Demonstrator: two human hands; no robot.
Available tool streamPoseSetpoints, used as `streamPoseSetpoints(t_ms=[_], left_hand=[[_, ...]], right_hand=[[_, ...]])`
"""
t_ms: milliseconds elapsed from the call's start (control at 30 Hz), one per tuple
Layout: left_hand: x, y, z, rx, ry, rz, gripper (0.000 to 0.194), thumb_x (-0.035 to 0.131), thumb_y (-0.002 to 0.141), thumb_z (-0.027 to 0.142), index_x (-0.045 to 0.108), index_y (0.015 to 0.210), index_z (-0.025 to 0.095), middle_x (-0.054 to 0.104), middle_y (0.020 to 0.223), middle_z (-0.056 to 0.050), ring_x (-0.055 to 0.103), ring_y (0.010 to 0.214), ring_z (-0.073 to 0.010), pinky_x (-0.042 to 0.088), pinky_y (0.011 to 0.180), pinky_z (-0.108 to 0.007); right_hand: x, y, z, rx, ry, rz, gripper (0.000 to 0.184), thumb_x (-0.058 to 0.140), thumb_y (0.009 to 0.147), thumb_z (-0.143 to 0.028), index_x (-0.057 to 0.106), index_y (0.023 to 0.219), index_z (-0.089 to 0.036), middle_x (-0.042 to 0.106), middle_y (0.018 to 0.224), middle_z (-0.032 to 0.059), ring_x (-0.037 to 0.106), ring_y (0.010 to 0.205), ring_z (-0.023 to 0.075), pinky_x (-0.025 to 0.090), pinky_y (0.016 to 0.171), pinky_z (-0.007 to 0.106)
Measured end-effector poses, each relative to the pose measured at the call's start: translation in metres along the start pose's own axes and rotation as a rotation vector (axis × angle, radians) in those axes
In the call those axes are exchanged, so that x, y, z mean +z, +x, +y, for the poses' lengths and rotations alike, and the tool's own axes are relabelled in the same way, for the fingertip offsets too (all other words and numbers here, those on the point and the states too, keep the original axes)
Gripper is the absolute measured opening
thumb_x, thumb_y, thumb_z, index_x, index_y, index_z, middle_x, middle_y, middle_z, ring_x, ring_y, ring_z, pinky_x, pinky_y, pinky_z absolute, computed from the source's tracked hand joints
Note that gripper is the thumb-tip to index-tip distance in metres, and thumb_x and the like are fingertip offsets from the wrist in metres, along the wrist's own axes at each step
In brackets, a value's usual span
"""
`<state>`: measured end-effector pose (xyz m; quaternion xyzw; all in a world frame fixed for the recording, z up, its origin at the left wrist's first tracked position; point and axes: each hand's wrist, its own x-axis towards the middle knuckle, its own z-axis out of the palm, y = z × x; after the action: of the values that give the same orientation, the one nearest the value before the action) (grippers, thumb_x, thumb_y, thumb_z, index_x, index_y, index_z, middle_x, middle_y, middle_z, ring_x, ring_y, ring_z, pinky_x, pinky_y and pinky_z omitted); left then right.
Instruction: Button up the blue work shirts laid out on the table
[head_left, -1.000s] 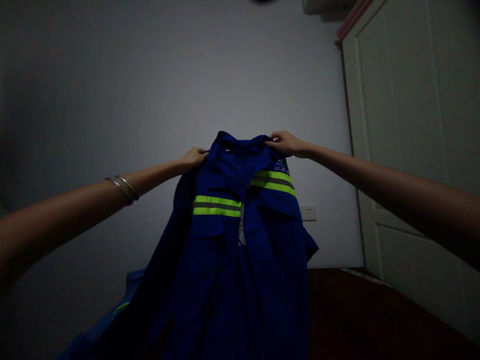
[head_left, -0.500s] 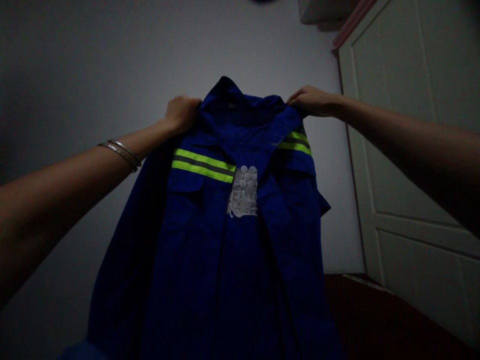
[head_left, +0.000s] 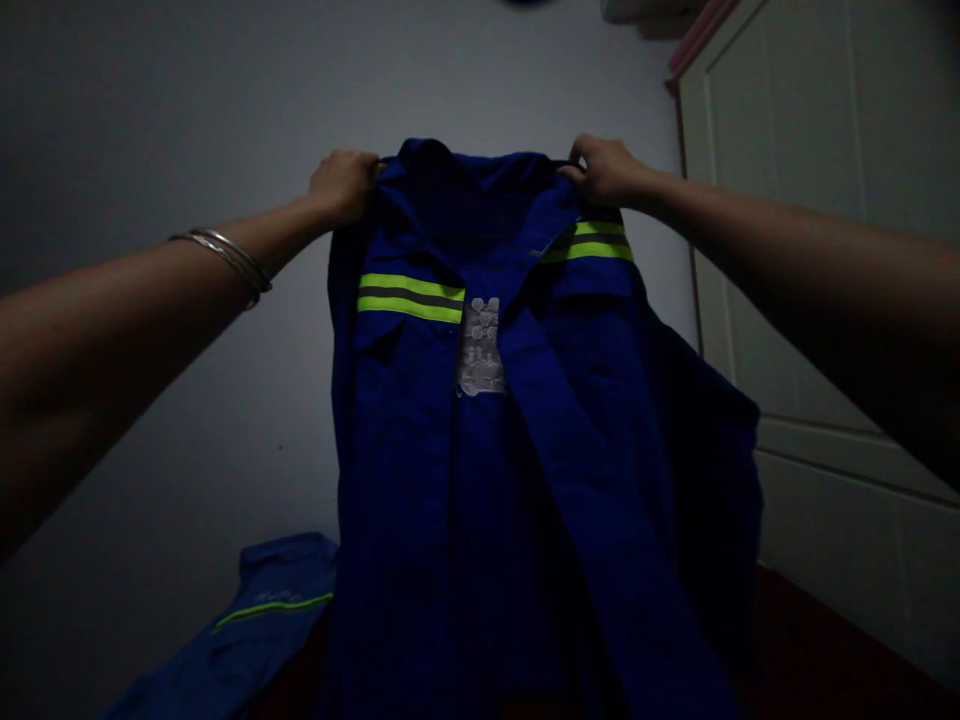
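A dark blue work jacket (head_left: 397, 440) with yellow-green and grey reflective bands across the chest hangs upright before me, its front unfastened. My left hand (head_left: 346, 185) is closed on one shoulder beside the collar. On the other side, my right hand (head_left: 604, 170) pinches the cloth near the collar. Between the front edges, a pale embroidered patch (head_left: 480, 345) shows on the inside of the back. One sleeve (head_left: 712, 440) swings out to the right. The jacket's lower end runs out of view.
At the lower left lies a lighter blue garment (head_left: 281, 590) with a thin yellow-green stripe. A white panelled door or cupboard front (head_left: 810, 300) stands on the right. A plain wall (head_left: 225, 120) is behind the jacket, and a dark red surface (head_left: 817, 640) shows below.
Both hands have risen slightly, and the jacket's collar is more level and spread. The right-hand sleeve now swings outward, while the left sleeve has drawn in, uncovering the lighter blue garment.
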<state>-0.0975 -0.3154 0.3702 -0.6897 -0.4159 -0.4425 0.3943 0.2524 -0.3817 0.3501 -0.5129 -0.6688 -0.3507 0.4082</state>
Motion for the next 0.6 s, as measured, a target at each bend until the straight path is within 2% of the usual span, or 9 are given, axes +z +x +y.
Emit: streamPoseSetpoints(t_ms=[100, 200, 267, 333, 433, 500, 600], left_hand=[[0.003, -0.006, 0.003, -0.069, -0.103, -0.045, 0.044, 0.034, 0.084, 0.043, 0.061, 0.097, 0.010, 0.062, 0.098, -0.014, 0.052, 0.089, -0.0208, 0.036, 0.074, -0.032], [0.009, -0.008, 0.011, -0.214, -0.245, -0.196, 0.045, 0.040, 0.082, 0.045, 0.062, 0.092, 0.006, 0.062, 0.088, -0.013, 0.054, 0.082, -0.0196, 0.039, 0.070, -0.031], [0.013, -0.008, 0.016, -0.328, -0.359, -0.303, 0.048, 0.045, 0.079, 0.049, 0.061, 0.093, 0.006, 0.062, 0.083, -0.012, 0.055, 0.076, -0.0185, 0.041, 0.067, -0.032], [0.016, -0.008, 0.019, -0.428, -0.442, -0.359, 0.053, 0.056, 0.071, 0.053, 0.060, 0.094, 0.005, 0.061, 0.079, -0.011, 0.056, 0.073, -0.0184, 0.043, 0.066, -0.034], [0.018, -0.009, 0.013, -0.525, -0.534, -0.402, 0.060, 0.071, 0.055, 0.050, 0.058, 0.092, 0.005, 0.061, 0.073, -0.009, 0.057, 0.073, -0.0194, 0.046, 0.067, -0.036], [0.017, -0.010, 0.005, -0.543, -0.636, -0.499, 0.051, 0.073, 0.056, 0.044, 0.059, 0.089, 0.007, 0.062, 0.069, -0.008, 0.058, 0.075, -0.0200, 0.047, 0.070, -0.036], [0.014, -0.011, -0.010, -0.508, -0.789, -0.732, 0.028, 0.064, 0.070, 0.032, 0.060, 0.083, 0.008, 0.064, 0.069, -0.009, 0.059, 0.082, -0.0217, 0.047, 0.075, -0.038]], right_hand=[[-0.001, -0.014, -0.007, 0.015, -0.145, 0.032, 0.048, 0.046, 0.076, -0.058, 0.055, 0.091, -0.013, 0.058, 0.102, 0.0149, 0.047, 0.101, 0.0271, 0.035, 0.089, 0.041], [-0.007, -0.028, -0.010, 0.122, -0.166, -0.051, 0.057, 0.044, 0.072, -0.065, 0.059, 0.079, -0.010, 0.059, 0.095, 0.0178, 0.049, 0.097, 0.0279, 0.036, 0.085, 0.042], [-0.010, -0.032, -0.008, 0.223, -0.160, -0.053, 0.059, 0.047, 0.069, -0.066, 0.059, 0.077, -0.008, 0.058, 0.095, 0.0198, 0.048, 0.098, 0.0302, 0.036, 0.085, 0.045], [-0.011, -0.031, -0.005, 0.287, -0.160, -0.048, 0.061, 0.052, 0.065, -0.066, 0.059, 0.078, -0.007, 0.056, 0.094, 0.0204, 0.047, 0.099, 0.0325, 0.035, 0.085, 0.048], [-0.009, -0.025, 0.003, 0.363, -0.145, -0.140, 0.060, 0.059, 0.060, -0.064, 0.058, 0.076, -0.007, 0.057, 0.090, 0.0185, 0.050, 0.096, 0.0313, 0.038, 0.082, 0.046], [-0.006, -0.023, 0.007, 0.427, -0.039, -0.229, 0.052, 0.064, 0.061, -0.057, 0.057, 0.075, -0.008, 0.058, 0.087, 0.0152, 0.052, 0.090, 0.0264, 0.042, 0.079, 0.042], [-0.004, -0.026, 0.012, 0.507, 0.312, -0.410, 0.028, 0.062, 0.071, -0.038, 0.055, 0.077, -0.011, 0.059, 0.081, 0.0076, 0.055, 0.079, 0.0170, 0.047, 0.075, 0.035]])
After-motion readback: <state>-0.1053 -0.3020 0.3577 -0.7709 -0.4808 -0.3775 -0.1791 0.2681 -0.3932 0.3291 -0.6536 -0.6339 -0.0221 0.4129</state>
